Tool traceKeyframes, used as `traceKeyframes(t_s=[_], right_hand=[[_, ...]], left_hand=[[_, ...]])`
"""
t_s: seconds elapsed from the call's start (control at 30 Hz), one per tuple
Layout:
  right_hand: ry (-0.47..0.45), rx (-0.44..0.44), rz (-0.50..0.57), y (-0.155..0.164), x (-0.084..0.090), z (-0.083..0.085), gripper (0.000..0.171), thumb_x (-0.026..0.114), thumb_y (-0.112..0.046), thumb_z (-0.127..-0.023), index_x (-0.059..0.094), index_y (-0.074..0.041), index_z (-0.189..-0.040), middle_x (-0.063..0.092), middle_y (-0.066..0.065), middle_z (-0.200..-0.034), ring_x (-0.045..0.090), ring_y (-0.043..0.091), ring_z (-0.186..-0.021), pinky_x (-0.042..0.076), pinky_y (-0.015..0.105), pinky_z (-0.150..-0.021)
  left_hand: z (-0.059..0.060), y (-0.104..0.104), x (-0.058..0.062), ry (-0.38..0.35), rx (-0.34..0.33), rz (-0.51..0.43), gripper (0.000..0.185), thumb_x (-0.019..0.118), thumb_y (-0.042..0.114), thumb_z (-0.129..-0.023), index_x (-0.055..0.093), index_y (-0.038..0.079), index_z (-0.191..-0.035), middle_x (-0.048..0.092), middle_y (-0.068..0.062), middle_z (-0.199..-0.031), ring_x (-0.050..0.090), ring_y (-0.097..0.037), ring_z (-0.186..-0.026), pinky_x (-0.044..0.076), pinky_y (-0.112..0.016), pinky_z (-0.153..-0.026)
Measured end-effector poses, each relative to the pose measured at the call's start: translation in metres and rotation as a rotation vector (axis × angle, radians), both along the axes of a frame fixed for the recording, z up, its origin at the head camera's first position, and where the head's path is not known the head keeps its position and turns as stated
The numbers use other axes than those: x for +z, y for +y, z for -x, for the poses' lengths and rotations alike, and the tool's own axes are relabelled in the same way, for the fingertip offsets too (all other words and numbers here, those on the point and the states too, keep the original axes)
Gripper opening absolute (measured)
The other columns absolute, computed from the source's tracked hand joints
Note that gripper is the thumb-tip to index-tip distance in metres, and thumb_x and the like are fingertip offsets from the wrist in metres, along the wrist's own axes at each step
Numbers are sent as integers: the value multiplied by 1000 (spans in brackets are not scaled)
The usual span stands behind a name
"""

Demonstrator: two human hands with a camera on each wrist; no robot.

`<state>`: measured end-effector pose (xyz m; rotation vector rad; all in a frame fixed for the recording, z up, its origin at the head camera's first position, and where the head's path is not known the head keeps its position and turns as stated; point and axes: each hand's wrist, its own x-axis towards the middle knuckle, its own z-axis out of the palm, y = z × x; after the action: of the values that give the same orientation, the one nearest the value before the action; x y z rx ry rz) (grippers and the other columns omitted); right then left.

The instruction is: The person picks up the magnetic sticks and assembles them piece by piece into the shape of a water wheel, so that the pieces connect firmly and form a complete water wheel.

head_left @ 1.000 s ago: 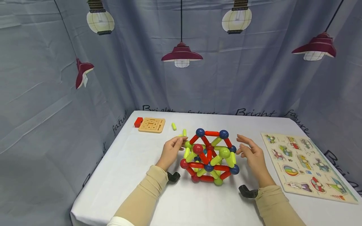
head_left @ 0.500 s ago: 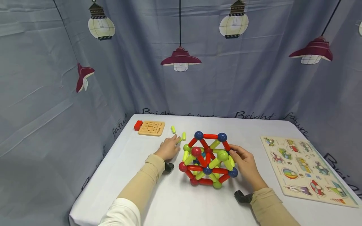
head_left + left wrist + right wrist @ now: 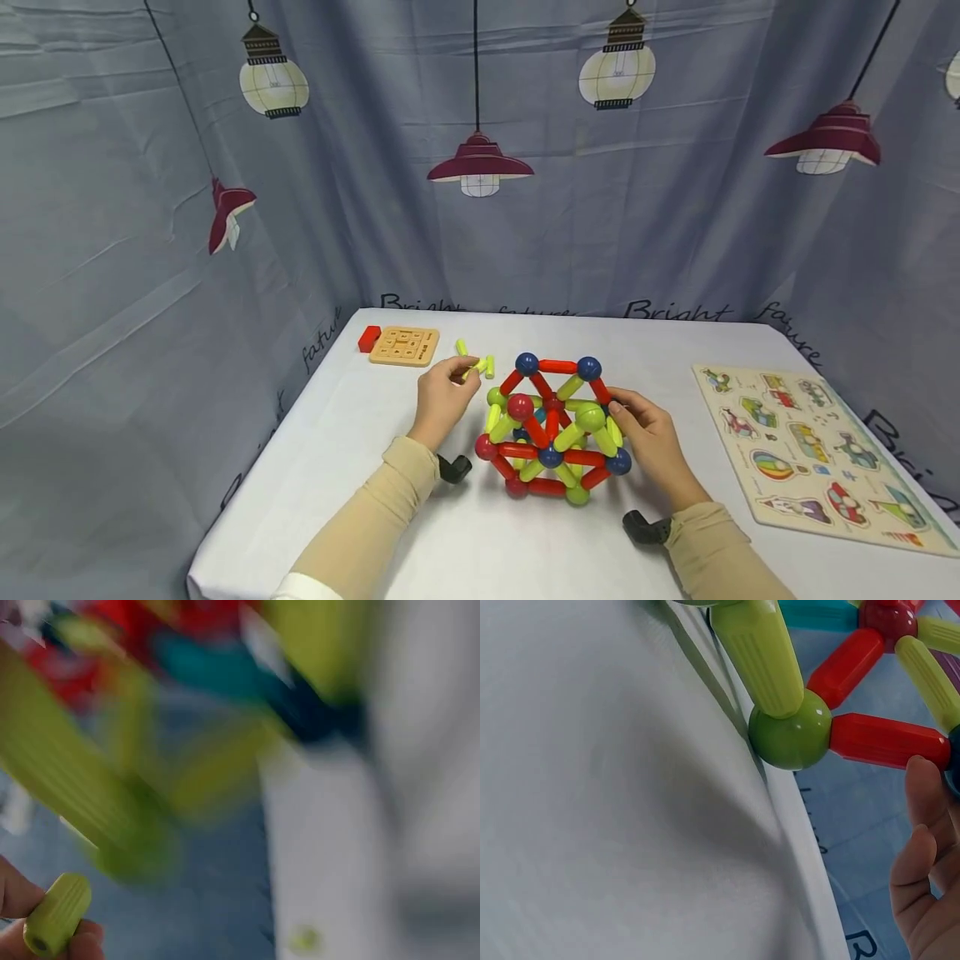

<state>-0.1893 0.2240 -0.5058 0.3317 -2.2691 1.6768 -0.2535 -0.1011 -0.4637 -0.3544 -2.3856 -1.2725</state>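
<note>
A ball-and-rod construction [image 3: 551, 456] of red, blue and yellow-green magnetic rods and balls stands mid-table. My left hand [image 3: 438, 400], just left of it, pinches a short yellow-green magnetic rod [image 3: 58, 913] between thumb and fingers; the left wrist view shows the rod's ribbed side and dark end. On the construction's right side, my right hand [image 3: 654, 433] grips it near an upper blue ball. The right wrist view has a fingertip on a red rod [image 3: 889, 740] there, with a green ball [image 3: 791, 731] at that rod's other end.
Loose yellow-green rods [image 3: 490, 367] lie just beyond my left hand. Farther back left are a wooden number board [image 3: 405, 346] and a red block [image 3: 369, 338]. A picture puzzle board [image 3: 821, 450] covers the table's right side. Grey curtains stand behind and beside the table.
My right hand has come in from the right to grip the construction. My left hand went from the construction's left side to the loose rods and now holds one up.
</note>
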Motion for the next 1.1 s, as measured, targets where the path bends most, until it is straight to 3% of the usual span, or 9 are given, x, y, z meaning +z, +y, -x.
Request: traceKeyframes(t_s=[0.1,0.17,0.3,0.47,0.6,0.73,0.9,1.0,1.1], right_hand=[[-11,-3,6,-2,-1,0,37,53,-26,-109,62,-4,-138,70,18,-124,67,2,-97,58,22,-79],[-3,-12,3,0,0,0,38,52,-26,-109,62,-4,-138,68,22,-125,67,1,-97,58,21,-79],[12,-11,2,2,0,0,36,53,-25,-109,63,-3,-136,71,10,-118,67,4,-93,58,22,-76],[8,-15,-7,0,-4,1,35,55,-25,-108,64,-4,-134,71,-11,-108,66,6,-91,57,23,-75],[-4,-21,-2,-2,-5,1,36,55,-27,-108,64,-4,-134,72,2,-115,66,6,-94,58,24,-76],[-13,-25,-12,-1,-4,0,37,54,-28,-108,64,-4,-135,70,16,-120,67,5,-95,58,24,-77],[-11,-32,-22,0,-3,0,36,54,-27,-108,64,-4,-134,71,11,-117,66,5,-94,58,24,-77],[-11,-28,-16,-1,-3,0,36,54,-27,-108,64,-4,-134,72,7,-115,66,6,-93,58,24,-76],[-15,-35,-6,-2,-5,0,35,53,-27,-109,64,-4,-134,72,5,-115,66,7,-91,57,25,-76]], left_hand=[[-29,9,26,-15,-110,-124,17,74,20,-93,79,17,-109,76,4,-97,66,-12,-84,55,-25,-73],[-41,17,39,-46,-186,-152,16,75,23,-93,78,18,-109,76,5,-99,66,-13,-86,56,-26,-75],[-48,25,49,-88,-223,-144,18,75,27,-95,76,18,-110,75,5,-98,66,-12,-85,56,-26,-73],[-50,24,49,-227,-276,-144,29,68,36,-100,67,17,-122,74,1,-83,62,-12,-70,50,-25,-58],[-49,25,52,-302,-323,-179,37,63,44,-102,62,18,-129,71,-3,-74,58,-13,-63,45,-24,-54],[-49,30,55,-361,-359,-223,42,65,44,-100,59,19,-133,75,-4,-80,70,-12,-72,55,-26,-61],[-46,30,58,-383,-368,-226,54,64,43,-101,48,18,-146,78,-5,-87,76,-21,-78,61,-33,-71],[-31,20,56,-311,-282,-242,43,55,38,-106,51,17,-144,77,-9,-84,76,-27,-77,60,-34,-71],[-2,5,45,-289,-180,-222,35,47,29,-110,57,16,-140,76,-13,-99,74,-31,-87,58,-37,-76]])
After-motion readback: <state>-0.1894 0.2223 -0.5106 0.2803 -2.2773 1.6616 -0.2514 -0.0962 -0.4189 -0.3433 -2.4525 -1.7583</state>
